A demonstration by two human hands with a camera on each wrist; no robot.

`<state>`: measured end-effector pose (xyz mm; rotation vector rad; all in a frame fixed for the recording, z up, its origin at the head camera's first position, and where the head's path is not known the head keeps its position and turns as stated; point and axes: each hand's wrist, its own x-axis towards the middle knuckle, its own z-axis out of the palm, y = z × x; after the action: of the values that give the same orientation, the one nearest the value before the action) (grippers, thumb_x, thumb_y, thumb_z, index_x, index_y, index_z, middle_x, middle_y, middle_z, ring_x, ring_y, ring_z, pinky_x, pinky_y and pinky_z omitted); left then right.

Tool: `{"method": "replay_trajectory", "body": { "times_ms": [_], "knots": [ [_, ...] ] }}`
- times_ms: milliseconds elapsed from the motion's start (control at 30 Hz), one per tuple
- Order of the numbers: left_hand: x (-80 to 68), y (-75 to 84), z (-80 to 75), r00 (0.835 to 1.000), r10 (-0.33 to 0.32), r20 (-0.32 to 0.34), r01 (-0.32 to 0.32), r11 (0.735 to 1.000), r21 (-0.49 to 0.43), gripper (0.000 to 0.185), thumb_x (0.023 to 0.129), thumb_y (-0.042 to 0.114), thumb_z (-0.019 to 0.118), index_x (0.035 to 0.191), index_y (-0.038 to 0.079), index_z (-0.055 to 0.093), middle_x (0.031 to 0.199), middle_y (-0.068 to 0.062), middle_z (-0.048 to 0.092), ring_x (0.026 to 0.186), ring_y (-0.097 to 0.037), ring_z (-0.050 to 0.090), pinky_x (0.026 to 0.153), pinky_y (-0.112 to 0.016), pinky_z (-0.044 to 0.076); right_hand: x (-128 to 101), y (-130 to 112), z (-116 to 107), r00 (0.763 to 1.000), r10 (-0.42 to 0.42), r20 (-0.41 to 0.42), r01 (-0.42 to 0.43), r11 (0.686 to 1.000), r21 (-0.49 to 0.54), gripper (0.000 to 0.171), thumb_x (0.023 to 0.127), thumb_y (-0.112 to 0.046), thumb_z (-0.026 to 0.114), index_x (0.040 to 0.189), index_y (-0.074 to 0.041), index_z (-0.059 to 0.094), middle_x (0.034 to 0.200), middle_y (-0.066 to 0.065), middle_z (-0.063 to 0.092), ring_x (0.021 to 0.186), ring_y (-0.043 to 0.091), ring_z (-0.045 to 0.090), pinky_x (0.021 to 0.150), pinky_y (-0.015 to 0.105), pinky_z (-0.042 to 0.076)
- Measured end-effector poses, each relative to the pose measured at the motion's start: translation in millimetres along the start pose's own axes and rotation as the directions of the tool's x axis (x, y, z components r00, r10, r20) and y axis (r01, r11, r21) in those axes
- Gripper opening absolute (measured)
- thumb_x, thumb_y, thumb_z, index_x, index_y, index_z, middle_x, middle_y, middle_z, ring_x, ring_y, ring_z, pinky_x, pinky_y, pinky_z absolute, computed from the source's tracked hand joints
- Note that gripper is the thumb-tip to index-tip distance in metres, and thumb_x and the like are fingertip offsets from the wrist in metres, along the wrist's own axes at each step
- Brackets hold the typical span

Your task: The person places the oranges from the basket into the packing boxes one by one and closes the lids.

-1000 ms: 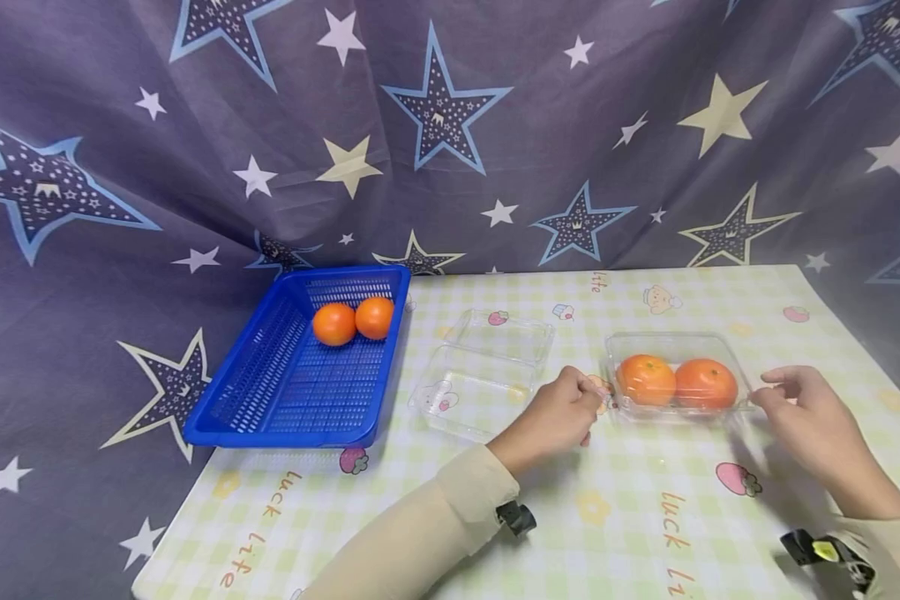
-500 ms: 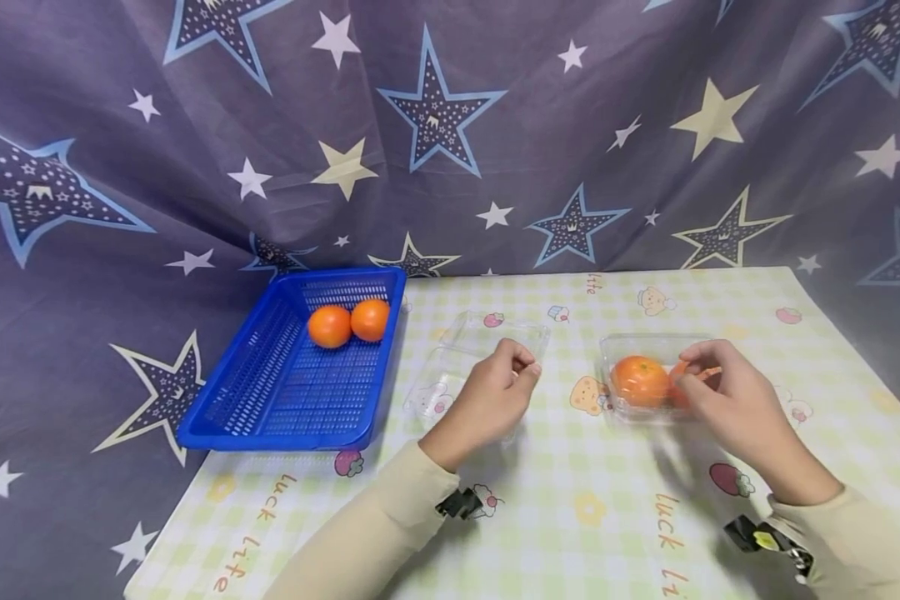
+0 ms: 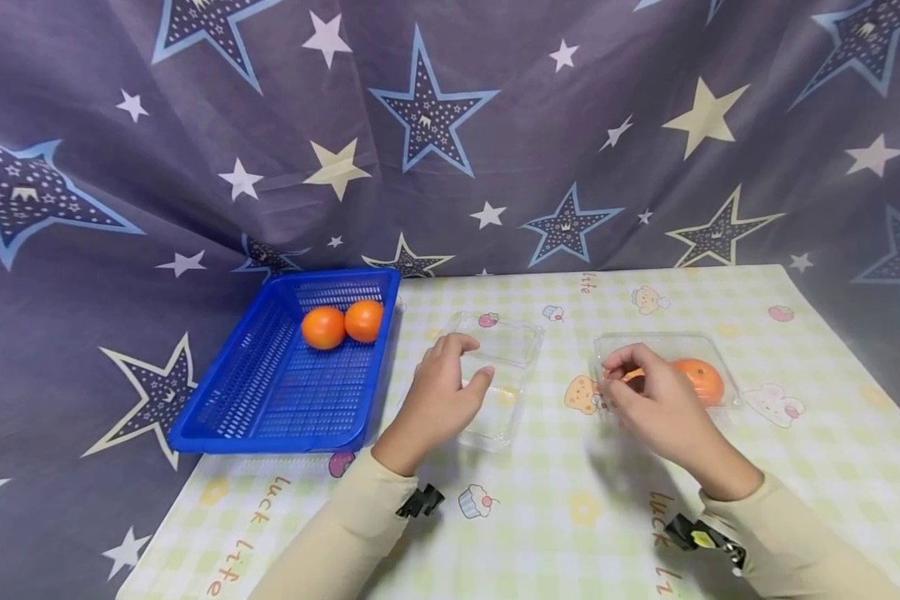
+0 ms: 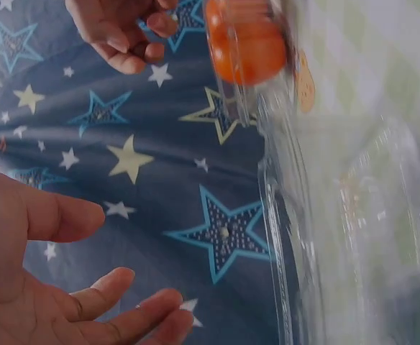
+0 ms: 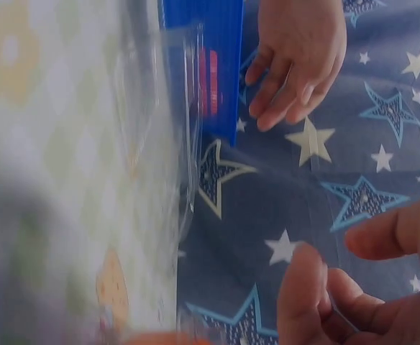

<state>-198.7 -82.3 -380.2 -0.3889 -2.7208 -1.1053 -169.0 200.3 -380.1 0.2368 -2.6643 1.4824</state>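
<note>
A lidded clear plastic box (image 3: 675, 340) stands at the right in the head view with two oranges (image 3: 699, 381) inside. Over its left part hovers my right hand (image 3: 660, 412), which hides most of one orange. In the right wrist view its thumb and fingers are bent and apart, holding nothing. My left hand (image 3: 437, 392) is over a second clear plastic box (image 3: 506, 404), which lies with its lid folded back. Thumb and fingers of that hand are spread, with nothing between them in the left wrist view. The hand covers part of this box.
A blue plastic basket (image 3: 292, 408) stands at the left edge of the table, with two more oranges (image 3: 323, 327) near its back right. A checked cloth (image 3: 540, 517) covers the table. Behind it hangs a dark curtain (image 3: 495, 133) with stars.
My left hand has moved left from beside the lidded box to the box with its lid folded back, and its fingers have spread. My right hand has moved left across the lidded box.
</note>
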Motion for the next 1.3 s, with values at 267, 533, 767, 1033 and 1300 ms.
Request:
{"method": "replay_trajectory", "body": {
  "times_ms": [267,533,767,1033,1300],
  "knots": [
    [0.7,-18.2,-10.7,0.996,-0.080,-0.028,0.081,0.997,0.015,0.050,0.098,0.031,0.067,0.138,0.006,0.052,0.142,-0.014,0.054,0.134,-0.036,0.049,0.114,-0.054,0.039,2.4,-1.2,36.5,0.998,-0.005,0.066,-0.001,0.996,0.085,0.018,0.096,-0.009,0.063,0.114,-0.005,0.059,0.098,0.013,0.062,0.074,0.022,0.067,0.054,0.034,0.060],
    [0.6,-35.1,-13.4,0.989,-0.145,-0.029,0.146,0.989,0.032,0.056,0.097,0.034,0.067,0.142,0.005,0.049,0.146,-0.018,0.049,0.138,-0.039,0.046,0.116,-0.059,0.035,1.0,-0.1,55.3,0.989,0.009,0.151,-0.034,0.987,0.159,0.019,0.097,-0.009,0.064,0.114,-0.006,0.058,0.103,0.014,0.060,0.084,0.033,0.067,0.056,0.034,0.061],
    [-1.1,-45.2,-17.2,0.978,-0.201,-0.050,0.203,0.978,0.047,0.062,0.096,0.034,0.069,0.143,0.002,0.047,0.145,-0.023,0.048,0.137,-0.043,0.041,0.115,-0.060,0.032,3.6,-1.0,69.4,0.977,0.033,0.212,-0.082,0.971,0.226,0.021,0.096,-0.006,0.059,0.116,-0.001,0.057,0.105,0.017,0.060,0.084,0.034,0.067,0.059,0.035,0.062],
    [0.6,-48.9,-16.5,0.969,-0.246,-0.024,0.247,0.966,0.079,0.071,0.095,0.038,0.069,0.149,0.000,0.042,0.149,-0.025,0.044,0.140,-0.044,0.040,0.117,-0.060,0.032,6.8,4.2,82.8,0.955,0.092,0.282,-0.186,0.926,0.328,0.031,0.095,-0.007,0.055,0.123,0.007,0.053,0.104,0.016,0.058,0.087,0.029,0.065,0.064,0.041,0.063],
    [1.0,-54.8,-13.7,0.967,-0.256,0.004,0.255,0.963,0.085,0.075,0.095,0.036,0.069,0.151,-0.003,0.039,0.149,-0.029,0.044,0.140,-0.047,0.040,0.118,-0.061,0.033,9.2,15.2,88.9,0.923,0.148,0.354,-0.291,0.872,0.394,0.034,0.095,-0.009,0.056,0.124,0.009,0.052,0.107,0.019,0.058,0.093,0.031,0.064,0.068,0.041,0.063]
  ]
}}
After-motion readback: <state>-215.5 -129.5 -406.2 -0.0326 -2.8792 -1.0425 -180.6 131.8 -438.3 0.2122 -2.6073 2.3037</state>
